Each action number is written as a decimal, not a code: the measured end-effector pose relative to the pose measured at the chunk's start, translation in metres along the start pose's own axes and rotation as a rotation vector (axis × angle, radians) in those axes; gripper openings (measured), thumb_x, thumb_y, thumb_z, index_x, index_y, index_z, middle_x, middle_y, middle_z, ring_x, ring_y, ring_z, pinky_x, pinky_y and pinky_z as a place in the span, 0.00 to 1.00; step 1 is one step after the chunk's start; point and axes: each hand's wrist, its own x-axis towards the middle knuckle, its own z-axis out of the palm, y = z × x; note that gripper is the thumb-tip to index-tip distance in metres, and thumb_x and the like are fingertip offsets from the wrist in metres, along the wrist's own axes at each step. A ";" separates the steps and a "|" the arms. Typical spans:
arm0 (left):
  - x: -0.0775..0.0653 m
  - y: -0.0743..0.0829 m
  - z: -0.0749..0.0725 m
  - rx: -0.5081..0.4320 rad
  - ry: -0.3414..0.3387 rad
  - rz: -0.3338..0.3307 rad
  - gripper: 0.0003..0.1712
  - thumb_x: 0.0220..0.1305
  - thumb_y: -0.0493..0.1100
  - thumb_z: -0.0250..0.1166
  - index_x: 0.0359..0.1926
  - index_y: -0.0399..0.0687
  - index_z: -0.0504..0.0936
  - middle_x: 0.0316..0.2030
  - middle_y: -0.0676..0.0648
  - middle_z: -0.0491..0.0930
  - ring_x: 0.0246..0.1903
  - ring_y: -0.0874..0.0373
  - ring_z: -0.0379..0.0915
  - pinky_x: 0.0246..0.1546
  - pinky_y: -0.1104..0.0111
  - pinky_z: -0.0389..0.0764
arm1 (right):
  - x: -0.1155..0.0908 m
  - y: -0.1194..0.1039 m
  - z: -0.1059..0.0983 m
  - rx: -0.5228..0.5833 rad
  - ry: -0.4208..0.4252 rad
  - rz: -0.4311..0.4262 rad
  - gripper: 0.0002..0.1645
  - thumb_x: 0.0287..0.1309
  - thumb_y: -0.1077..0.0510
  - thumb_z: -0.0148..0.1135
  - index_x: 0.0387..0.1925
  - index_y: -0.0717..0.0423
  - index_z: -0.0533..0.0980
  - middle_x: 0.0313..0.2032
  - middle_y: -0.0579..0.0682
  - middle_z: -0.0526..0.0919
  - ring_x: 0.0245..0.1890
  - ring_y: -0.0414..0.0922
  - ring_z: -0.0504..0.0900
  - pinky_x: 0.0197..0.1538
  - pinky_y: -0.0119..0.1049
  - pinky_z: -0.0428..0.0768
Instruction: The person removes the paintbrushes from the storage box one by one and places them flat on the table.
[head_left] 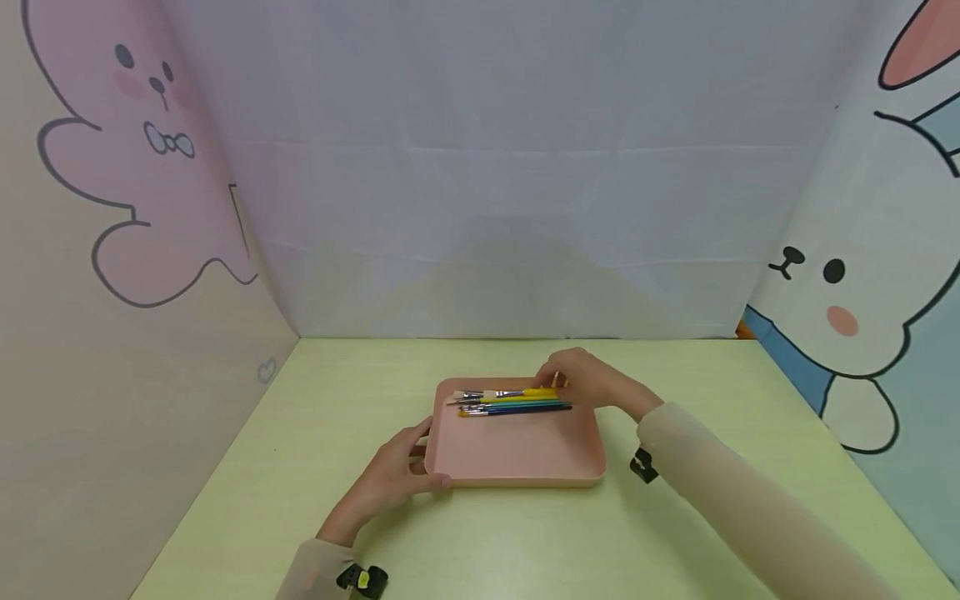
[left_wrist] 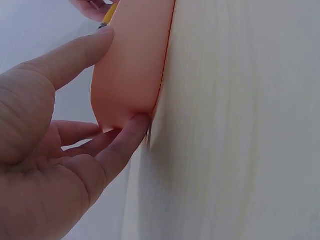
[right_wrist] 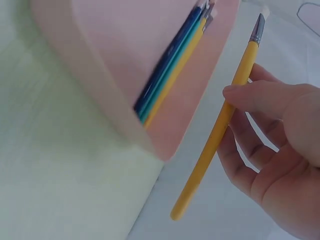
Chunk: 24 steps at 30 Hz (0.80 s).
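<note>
A shallow pink tray (head_left: 517, 454) lies on the table. My left hand (head_left: 390, 467) grips its near left corner, thumb at the rim and fingers around the outer wall (left_wrist: 132, 65). Over the tray's far right edge, my right hand (head_left: 588, 379) pinches a yellow paintbrush (right_wrist: 212, 140) between thumb and fingers, its bristles pointing left in the head view. Beneath that brush several paintbrushes lie side by side along the back of the tray, among them a dark blue paintbrush (right_wrist: 162, 67), a teal one and another yellow paintbrush (right_wrist: 175, 77).
The pale yellow-green table (head_left: 337, 400) runs back to a white cloth wall (head_left: 517, 208). Side panels with cartoon animals (head_left: 855, 292) stand at left and right. Black bands (head_left: 643, 465) are worn at both wrists.
</note>
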 end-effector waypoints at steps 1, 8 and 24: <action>0.000 0.000 0.000 0.001 -0.004 0.000 0.62 0.54 0.44 0.85 0.84 0.45 0.58 0.75 0.38 0.68 0.64 0.40 0.77 0.56 0.64 0.87 | -0.004 0.003 -0.003 0.009 0.003 0.007 0.22 0.61 0.78 0.63 0.52 0.59 0.88 0.46 0.52 0.88 0.43 0.50 0.87 0.49 0.42 0.89; 0.002 -0.003 -0.002 0.000 -0.013 -0.002 0.63 0.55 0.44 0.85 0.84 0.46 0.57 0.76 0.39 0.67 0.65 0.42 0.77 0.55 0.68 0.87 | -0.029 0.027 -0.018 0.002 0.028 0.018 0.19 0.63 0.76 0.66 0.51 0.60 0.87 0.46 0.54 0.88 0.43 0.50 0.88 0.47 0.44 0.90; 0.000 0.001 -0.001 -0.007 -0.003 -0.011 0.62 0.55 0.44 0.85 0.84 0.47 0.59 0.75 0.39 0.68 0.64 0.42 0.77 0.57 0.64 0.87 | -0.083 0.085 -0.030 -0.004 0.078 0.158 0.19 0.60 0.78 0.67 0.49 0.61 0.87 0.45 0.55 0.88 0.40 0.50 0.87 0.45 0.45 0.91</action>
